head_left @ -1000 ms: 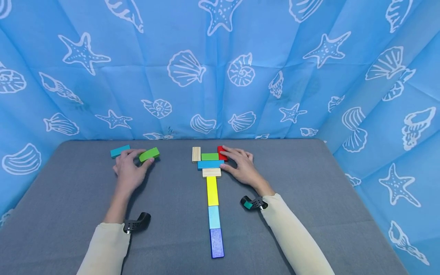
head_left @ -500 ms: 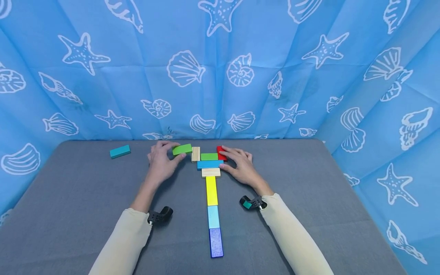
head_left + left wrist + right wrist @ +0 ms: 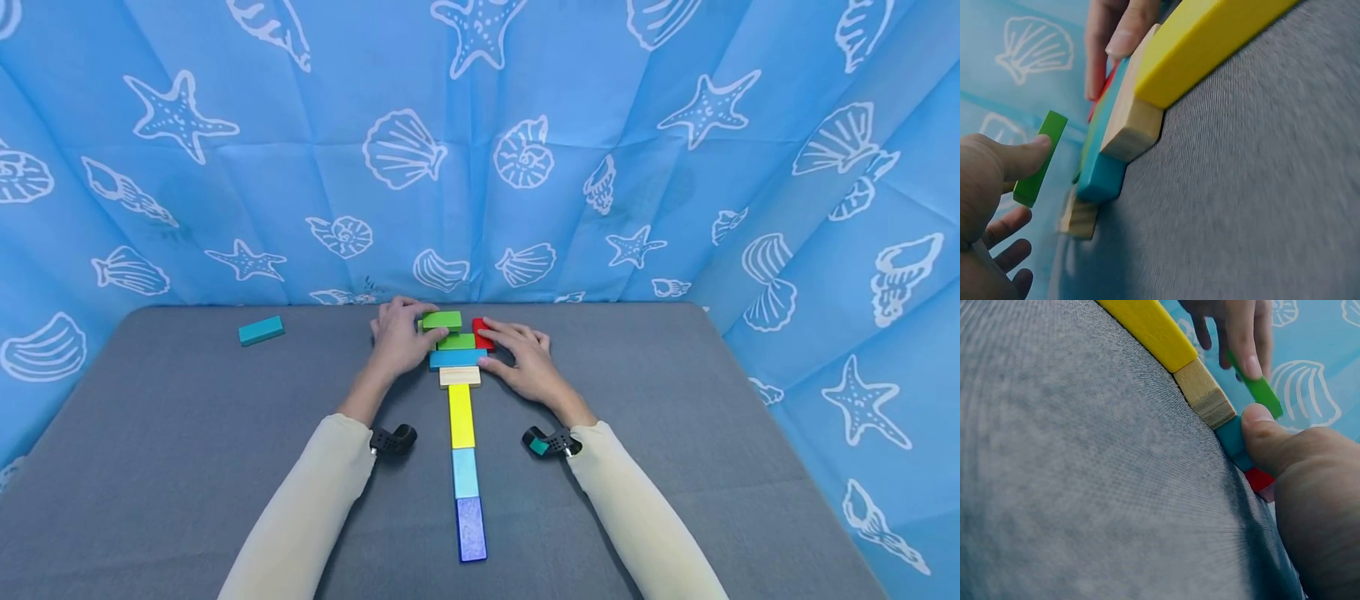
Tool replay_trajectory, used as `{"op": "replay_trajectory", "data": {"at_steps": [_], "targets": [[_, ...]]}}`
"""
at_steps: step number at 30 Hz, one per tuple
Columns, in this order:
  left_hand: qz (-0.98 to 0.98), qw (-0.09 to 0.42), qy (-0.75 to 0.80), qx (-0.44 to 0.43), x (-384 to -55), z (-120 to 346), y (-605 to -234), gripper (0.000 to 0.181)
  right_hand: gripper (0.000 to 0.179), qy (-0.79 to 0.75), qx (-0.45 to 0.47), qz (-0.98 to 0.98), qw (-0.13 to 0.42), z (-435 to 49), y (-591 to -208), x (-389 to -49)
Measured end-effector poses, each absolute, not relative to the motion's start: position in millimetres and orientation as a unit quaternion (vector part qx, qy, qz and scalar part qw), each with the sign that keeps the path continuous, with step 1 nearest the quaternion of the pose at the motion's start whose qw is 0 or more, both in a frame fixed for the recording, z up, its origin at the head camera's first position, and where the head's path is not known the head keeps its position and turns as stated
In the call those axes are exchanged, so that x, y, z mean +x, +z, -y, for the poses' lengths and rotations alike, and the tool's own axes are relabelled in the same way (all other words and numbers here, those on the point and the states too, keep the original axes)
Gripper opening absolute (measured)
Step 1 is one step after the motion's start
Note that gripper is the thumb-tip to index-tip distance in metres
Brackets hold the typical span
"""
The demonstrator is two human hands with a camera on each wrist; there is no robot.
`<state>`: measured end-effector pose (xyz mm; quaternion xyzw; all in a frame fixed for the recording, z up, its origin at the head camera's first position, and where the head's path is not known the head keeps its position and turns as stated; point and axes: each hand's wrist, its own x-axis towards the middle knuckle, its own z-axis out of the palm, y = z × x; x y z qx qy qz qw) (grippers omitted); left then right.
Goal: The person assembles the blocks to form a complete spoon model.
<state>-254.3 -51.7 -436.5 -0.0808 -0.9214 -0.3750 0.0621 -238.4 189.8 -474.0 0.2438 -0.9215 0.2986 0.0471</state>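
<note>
My left hand (image 3: 399,340) pinches a green block (image 3: 442,320) between thumb and fingers. In the left wrist view that block (image 3: 1041,165) is held up, apart from the row. Below it in the head view lies another green block (image 3: 455,342), behind a blue block (image 3: 458,358). A plain wooden block (image 3: 1080,219), mostly hidden by my left hand in the head view, stands at the left end. My right hand (image 3: 525,358) rests its fingers on a red block (image 3: 481,330); its thumb touches the blue block's right end.
A column runs toward me: plain wooden block (image 3: 459,377), yellow block (image 3: 462,417), light blue block (image 3: 465,472) and dark blue block (image 3: 471,529). A teal block (image 3: 261,331) lies alone at the back left. The shell-patterned curtain (image 3: 480,208) hangs behind the grey table (image 3: 187,467).
My left hand has carried the green block rightward from near the teal block to above the other green block. My right hand has stayed at the red and blue blocks.
</note>
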Motion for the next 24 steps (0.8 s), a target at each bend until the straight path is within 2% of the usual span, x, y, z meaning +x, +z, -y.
{"op": "replay_trajectory", "data": {"at_steps": [24], "targets": [[0.946, 0.004, -0.314, -0.084, -269, 30, -442, 0.042, 0.056, 0.300, 0.249, 0.919, 0.052, -190, -472, -237]]}}
